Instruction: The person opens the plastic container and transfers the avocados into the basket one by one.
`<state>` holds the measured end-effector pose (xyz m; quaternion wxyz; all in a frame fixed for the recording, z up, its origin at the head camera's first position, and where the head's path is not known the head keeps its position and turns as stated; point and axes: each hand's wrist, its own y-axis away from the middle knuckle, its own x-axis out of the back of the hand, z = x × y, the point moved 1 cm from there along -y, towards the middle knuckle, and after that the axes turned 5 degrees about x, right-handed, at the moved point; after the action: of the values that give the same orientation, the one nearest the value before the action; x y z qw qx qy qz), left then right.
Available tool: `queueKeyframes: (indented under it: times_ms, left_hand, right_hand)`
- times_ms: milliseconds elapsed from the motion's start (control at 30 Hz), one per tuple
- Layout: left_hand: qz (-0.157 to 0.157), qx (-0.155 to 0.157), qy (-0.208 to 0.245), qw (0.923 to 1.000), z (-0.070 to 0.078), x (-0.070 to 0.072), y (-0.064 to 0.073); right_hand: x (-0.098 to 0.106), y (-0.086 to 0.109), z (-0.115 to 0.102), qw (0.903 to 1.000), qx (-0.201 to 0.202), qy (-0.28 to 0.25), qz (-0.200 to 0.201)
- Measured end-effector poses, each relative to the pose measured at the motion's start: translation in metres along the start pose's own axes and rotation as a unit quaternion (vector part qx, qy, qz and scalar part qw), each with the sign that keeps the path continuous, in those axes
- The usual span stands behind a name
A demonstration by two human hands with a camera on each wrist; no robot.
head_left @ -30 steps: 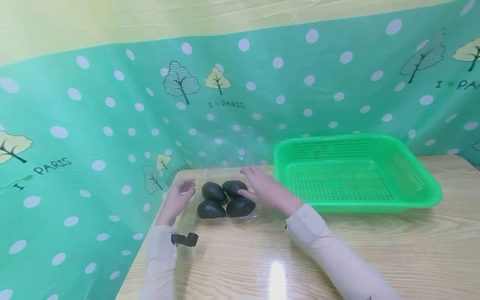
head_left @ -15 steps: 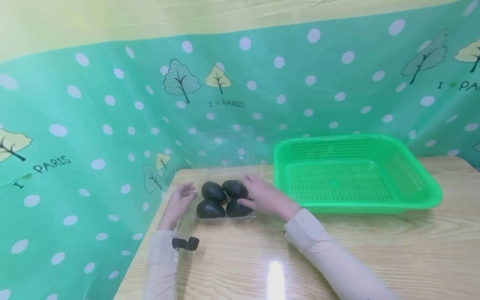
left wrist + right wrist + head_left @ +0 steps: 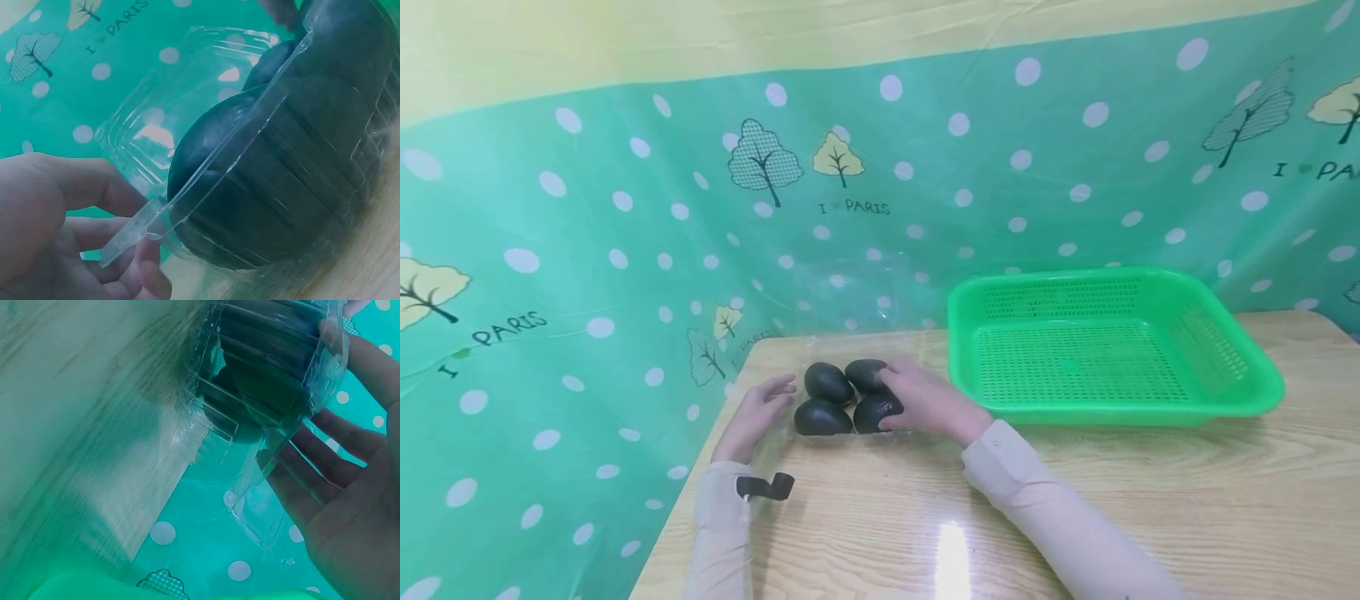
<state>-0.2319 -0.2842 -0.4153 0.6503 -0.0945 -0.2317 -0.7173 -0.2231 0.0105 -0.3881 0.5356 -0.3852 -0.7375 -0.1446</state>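
Several dark avocados (image 3: 822, 418) sit in a clear plastic clamshell box (image 3: 312, 187), its see-through lid (image 3: 850, 292) standing up behind them. My right hand (image 3: 928, 400) reaches over the box's right side. Its thumb and fingers span the front right avocado (image 3: 872, 412), and the fingertips overlap the back right avocado (image 3: 863, 375). In the right wrist view, the fingers (image 3: 331, 469) lie at the box's rim. My left hand (image 3: 758, 417) stays beside the box's left side, fingers loosely bent. In the left wrist view, they are right at the box's clear corner tab (image 3: 131, 234).
A green perforated plastic basket (image 3: 1116, 408) stands right of the box on the wood-grain table (image 3: 880, 517). Behind the table hangs a green dotted cloth (image 3: 647, 208) printed with trees. A black band (image 3: 767, 486) sits on the left sleeve.
My right hand has come lower onto the right-hand avocados, its thumb now over the front one. The left hand has shifted only slightly. Box and basket stay in place.
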Motion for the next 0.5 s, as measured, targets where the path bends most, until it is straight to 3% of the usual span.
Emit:
queueKeyframes:
  times_ms: [500]
  left_hand:
    - [-0.014, 0.015, 0.041, 0.9989, -0.002, 0.003, -0.001]
  right_hand:
    - [0.001, -0.011, 0.004, 0.9959, -0.016, -0.032, -0.084]
